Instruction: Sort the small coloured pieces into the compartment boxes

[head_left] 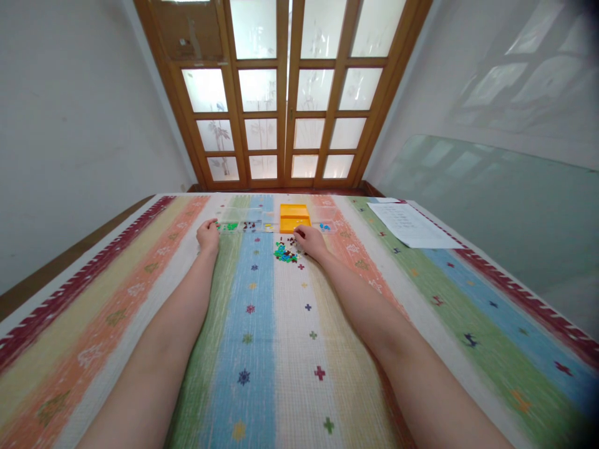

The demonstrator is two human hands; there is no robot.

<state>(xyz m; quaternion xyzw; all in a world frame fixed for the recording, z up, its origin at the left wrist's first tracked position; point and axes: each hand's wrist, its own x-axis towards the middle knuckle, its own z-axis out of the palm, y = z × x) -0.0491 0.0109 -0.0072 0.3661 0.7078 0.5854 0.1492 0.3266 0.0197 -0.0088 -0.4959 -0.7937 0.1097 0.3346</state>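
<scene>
My left hand (207, 236) rests at the left end of a row of small clear boxes, its fingertips pinched beside the box with green pieces (232, 226). Whatever those fingers hold is too small to make out. At the front edge of an open orange box (294, 212), my right hand (309, 241) is closed in a pinch, its contents hidden. Just left of that hand lies a loose pile of tiny green, blue and dark red pieces (285, 252). Other clear boxes hold dark pieces (249, 226), yellow pieces (268, 226) and blue pieces (324, 227).
A striped, patterned tablecloth (253, 362) covers the table. White printed paper (412, 226) lies at the right. Behind the table stand wooden doors with glass panes (285, 93). A glass sheet (491, 206) leans by the right wall.
</scene>
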